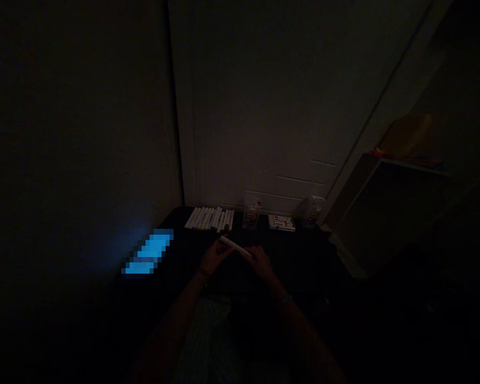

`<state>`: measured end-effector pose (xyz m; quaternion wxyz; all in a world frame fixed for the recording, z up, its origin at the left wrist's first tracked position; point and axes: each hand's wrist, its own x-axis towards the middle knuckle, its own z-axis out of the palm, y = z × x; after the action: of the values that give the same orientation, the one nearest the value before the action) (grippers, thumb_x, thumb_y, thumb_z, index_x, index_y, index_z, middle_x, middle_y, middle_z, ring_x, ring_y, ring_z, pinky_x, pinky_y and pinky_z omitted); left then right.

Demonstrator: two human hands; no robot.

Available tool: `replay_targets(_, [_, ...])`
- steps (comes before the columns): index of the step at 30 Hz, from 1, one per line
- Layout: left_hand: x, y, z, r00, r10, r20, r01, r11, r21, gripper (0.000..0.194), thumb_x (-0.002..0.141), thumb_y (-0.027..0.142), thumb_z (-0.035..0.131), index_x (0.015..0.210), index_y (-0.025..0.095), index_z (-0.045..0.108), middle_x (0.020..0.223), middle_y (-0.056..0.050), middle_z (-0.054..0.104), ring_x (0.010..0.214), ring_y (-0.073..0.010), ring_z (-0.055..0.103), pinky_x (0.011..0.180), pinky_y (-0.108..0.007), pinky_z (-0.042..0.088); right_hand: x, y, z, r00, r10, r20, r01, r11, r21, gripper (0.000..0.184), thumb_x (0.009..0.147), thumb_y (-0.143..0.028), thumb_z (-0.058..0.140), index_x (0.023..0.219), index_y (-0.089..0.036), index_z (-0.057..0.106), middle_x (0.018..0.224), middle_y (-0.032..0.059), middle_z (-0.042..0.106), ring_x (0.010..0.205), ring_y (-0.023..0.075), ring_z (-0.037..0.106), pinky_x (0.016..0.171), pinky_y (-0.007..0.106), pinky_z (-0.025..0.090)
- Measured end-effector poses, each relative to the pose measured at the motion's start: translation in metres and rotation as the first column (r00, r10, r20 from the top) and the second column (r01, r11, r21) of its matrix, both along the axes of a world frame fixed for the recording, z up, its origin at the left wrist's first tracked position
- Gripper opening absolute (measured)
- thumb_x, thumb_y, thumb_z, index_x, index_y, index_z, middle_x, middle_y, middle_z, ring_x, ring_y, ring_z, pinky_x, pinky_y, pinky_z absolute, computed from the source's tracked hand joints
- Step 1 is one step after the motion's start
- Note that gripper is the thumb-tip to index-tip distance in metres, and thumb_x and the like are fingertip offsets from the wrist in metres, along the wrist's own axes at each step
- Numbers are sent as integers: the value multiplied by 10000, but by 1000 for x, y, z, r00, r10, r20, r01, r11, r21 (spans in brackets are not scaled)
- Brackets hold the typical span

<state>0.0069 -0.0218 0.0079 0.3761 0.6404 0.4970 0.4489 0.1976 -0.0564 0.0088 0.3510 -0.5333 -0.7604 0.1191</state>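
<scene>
The room is very dark. Both of my hands meet over a dark table (pixel 304 250) and hold one white marker (pixel 234 245) between them. My left hand (pixel 214 257) pinches its left end, and my right hand (pixel 260 262) grips its right end. Beyond them a row of several white markers (pixel 210 218) lies side by side near the wall.
A glowing blue screen (pixel 148 252) lies on the table at the left. By the wall stand a small clear container (pixel 251 213), a flat marker pack (pixel 281 222) and a clear bottle (pixel 311 212). A dark box-like unit (pixel 388 213) stands to the right.
</scene>
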Motion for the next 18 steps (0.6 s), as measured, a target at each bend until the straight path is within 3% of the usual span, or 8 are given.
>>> replay_targets(3, [2,-3,3,989,-47,-143,45,999,-19,477,645,461,552,1075,256,554,859,13,633,829,-156,563,734,-244,424,-2,0,2,996,69,51,-70,997,12,282,826,-438,421,986,-286,598,895,0,598,864,150,482,811,279,322])
replay_targets(6, [1,0,4,992,-72,-106,70,997,-25,399,678,481,502,964,225,614,879,-6,637,912,-178,543,779,-253,409,-4,-1,5,994,103,-35,-103,995,8,281,804,-457,445,957,-293,615,881,2,601,852,156,485,839,292,304])
replay_targets(11, [0,4,2,998,-59,3,59,993,-101,505,748,529,351,923,127,601,664,-34,627,648,-139,565,614,-235,424,-4,0,7,955,28,-295,-57,995,-88,325,804,-498,393,857,-294,639,811,-21,614,827,155,496,838,291,314])
replay_targets(14, [0,-4,4,991,-28,-130,11,992,-125,511,729,546,383,1031,175,564,612,7,612,551,-120,545,525,-215,389,-4,1,9,928,-14,-373,-52,985,-167,347,793,-516,385,869,-285,634,775,-29,608,805,149,511,804,273,342])
replay_targets(18, [5,-17,14,948,-33,-316,16,998,-56,456,692,549,448,1020,267,589,803,18,659,707,-149,587,588,-209,391,-3,4,9,873,-41,-486,-68,976,-206,348,772,-522,404,911,-279,611,771,-37,604,778,145,534,751,256,378])
